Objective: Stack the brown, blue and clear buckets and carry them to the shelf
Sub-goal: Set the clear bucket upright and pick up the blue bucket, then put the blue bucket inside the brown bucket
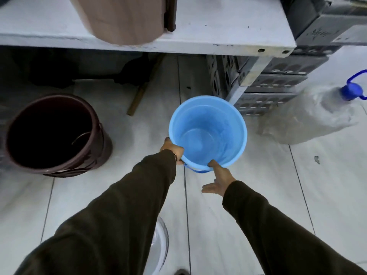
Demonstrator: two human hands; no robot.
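A light blue bucket (208, 132) stands open-side up on the pale floor in the middle of the view. My left hand (172, 150) grips its near-left rim. My right hand (218, 178) has its fingers spread, with a fingertip touching the near rim above the blue handle. The brown bucket (53, 135) stands empty to the left, a wire handle inside it. Part of the clear bucket (161, 241) shows at the bottom, mostly hidden behind my left sleeve. The white shelf (198, 44) runs across the top.
A tan cylinder (123, 18) stands on the shelf. Grey stacked crates (264, 86) sit by the shelf leg at right. A clear water jug with a blue cap (321, 112) lies further right. A wooden stick (139, 96) lies under the shelf.
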